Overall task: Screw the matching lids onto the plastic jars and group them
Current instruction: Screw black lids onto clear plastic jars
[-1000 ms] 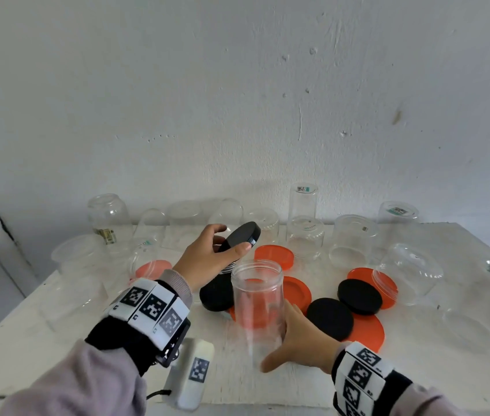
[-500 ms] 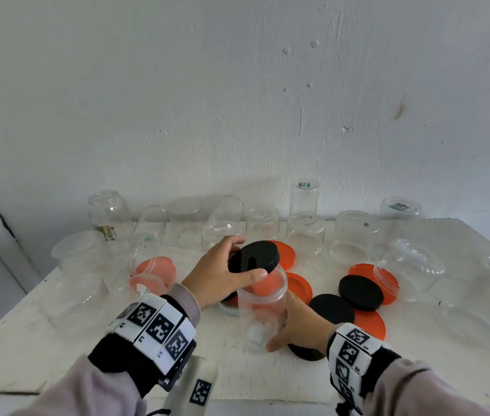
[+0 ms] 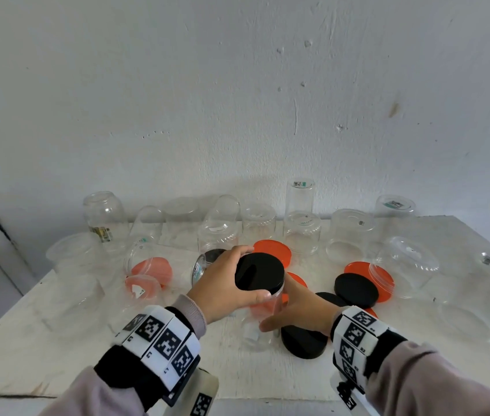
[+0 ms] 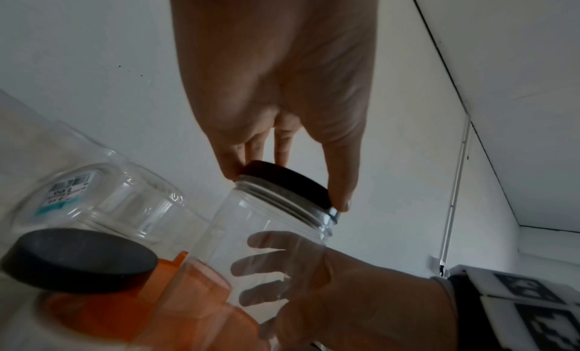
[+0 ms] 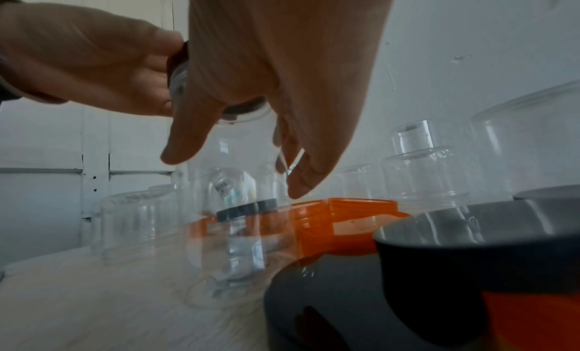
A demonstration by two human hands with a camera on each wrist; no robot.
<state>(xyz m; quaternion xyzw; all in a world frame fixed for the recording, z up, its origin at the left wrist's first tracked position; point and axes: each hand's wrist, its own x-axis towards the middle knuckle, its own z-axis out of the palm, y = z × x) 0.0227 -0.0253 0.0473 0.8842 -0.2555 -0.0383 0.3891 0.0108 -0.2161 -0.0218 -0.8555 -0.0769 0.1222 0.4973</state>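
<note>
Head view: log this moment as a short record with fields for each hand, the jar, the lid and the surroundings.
left hand: grips the black lid's rim from above
right hand: wraps the clear jar's body
black lid: sits on the jar's mouth, threads below it visible in the left wrist view
clear jar: upright, empty
white table: holds loose orange and black lids and many uncapped clear jars

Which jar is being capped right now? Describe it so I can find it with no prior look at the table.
On the white table, look near the front edge, in front of the scattered orange and black lids. The clear jar stands upright there, the right hand round its body. It alone carries a black lid on its mouth, gripped by the left hand.
</note>
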